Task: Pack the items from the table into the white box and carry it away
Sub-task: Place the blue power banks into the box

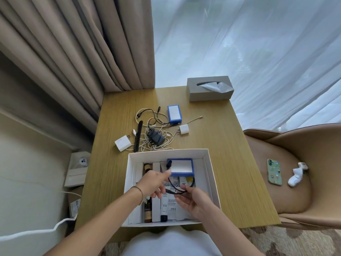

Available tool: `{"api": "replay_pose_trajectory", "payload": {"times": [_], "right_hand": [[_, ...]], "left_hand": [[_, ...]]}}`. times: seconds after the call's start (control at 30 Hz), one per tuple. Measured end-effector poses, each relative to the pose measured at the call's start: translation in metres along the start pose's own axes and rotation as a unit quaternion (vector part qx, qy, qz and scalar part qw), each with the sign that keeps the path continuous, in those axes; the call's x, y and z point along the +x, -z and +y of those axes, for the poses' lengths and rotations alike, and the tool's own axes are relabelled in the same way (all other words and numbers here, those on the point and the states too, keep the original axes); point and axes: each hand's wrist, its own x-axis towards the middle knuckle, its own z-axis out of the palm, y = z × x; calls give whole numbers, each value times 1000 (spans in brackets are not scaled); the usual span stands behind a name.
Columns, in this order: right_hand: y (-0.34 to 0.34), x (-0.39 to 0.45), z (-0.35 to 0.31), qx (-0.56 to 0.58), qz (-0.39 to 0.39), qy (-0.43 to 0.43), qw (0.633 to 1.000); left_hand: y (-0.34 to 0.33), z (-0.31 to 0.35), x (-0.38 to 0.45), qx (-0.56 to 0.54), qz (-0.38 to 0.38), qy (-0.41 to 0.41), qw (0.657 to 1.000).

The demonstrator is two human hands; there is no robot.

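- Both hands over the white box (212, 183) at the near edge of the table (221, 141).
- Left hand (154, 183): grip closed on one end of a black cable (181, 191), forefinger stretched toward the far side of the box.
- Right hand (191, 202): fingers loosely curled, pinching the same cable at its loop.
- Inside the box: a blue-edged white device (181, 167) at the far end, a white tube with a black cap (163, 209) and a brown bottle (148, 211) nearer.
- Beyond the box, on the table: white charger (122, 144), black comb (138, 135), black adapter (156, 138) amid tangled white cords (158, 145), a small white plug (184, 130), a second blue-edged device (174, 114).
- Farthest, at the far right corner: grey tissue box (209, 90).
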Motion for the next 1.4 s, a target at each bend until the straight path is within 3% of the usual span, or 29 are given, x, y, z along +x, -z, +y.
{"api": "replay_pose_trajectory", "payload": {"times": [0.1,0.27,0.47,0.63,0.77,0.93,1.07,1.17,1.23,1.4], "right_hand": [[1,4,-2,-39,30,13,999],[0,6,0,-82,17,15,996],[-3,7,-6,-147,21,19,989],[-3,7,-10,-96,6,-8,995],[-4,10,-9,-107,5,-11,994],[-12,13,-13,-215,24,8,976],[-12,10,-17,-339,36,20,940],[-12,2,-22,-416,22,51,908],[-15,-4,-28,-415,8,112,903],[-25,-24,-56,-408,-16,258,876]], "left_hand": [[-6,-11,2,41,12,-13,999],[-14,-25,2,86,9,16,996],[-13,-33,7,-32,1,48,998],[0,-27,12,96,-68,77,990],[7,-25,18,9,-80,55,995],[-2,-22,22,13,-54,71,996],[-14,-14,29,-30,22,88,995],[-15,-12,34,107,80,35,990],[-13,-8,35,234,125,-2,964],[-10,1,32,361,139,-83,918]]}}
